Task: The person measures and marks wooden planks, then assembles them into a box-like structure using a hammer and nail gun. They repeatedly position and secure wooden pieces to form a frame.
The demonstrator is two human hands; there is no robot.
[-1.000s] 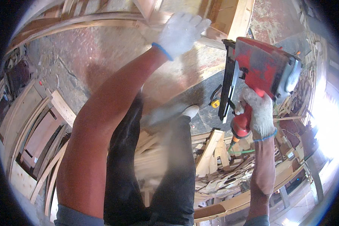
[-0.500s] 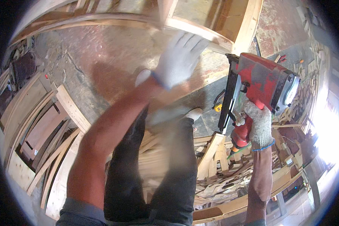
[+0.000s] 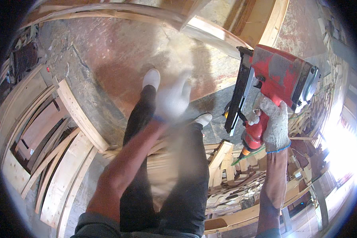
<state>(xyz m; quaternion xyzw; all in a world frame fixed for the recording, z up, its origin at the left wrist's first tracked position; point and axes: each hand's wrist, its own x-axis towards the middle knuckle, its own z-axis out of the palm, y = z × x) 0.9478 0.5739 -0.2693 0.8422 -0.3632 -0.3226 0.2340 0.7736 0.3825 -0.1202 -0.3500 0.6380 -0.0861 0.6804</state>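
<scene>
My right hand (image 3: 274,126), in a knitted glove with a blue cuff edge, is wrapped round the handle of a red and black nail gun (image 3: 279,73). The tool's long dark magazine (image 3: 238,97) slants down on its left side, and an orange fitting with a green hose hangs below the handle. My left hand (image 3: 171,98), gloved in white, is smeared by motion in front of my legs, and its fingers cannot be made out. It appears apart from the wooden frame (image 3: 210,28) at the far side.
Long boards and wooden panels (image 3: 63,174) lean at the left. A pale plank (image 3: 81,115) lies beside them. Piles of offcuts (image 3: 242,188) cover the lower right. My shoes (image 3: 151,78) stand on the stained floor (image 3: 115,51). Bright light comes from the right.
My left hand has drawn back from the wooden frame toward me. The nail gun stays in my right hand, almost unmoved. The whole view has shifted slightly.
</scene>
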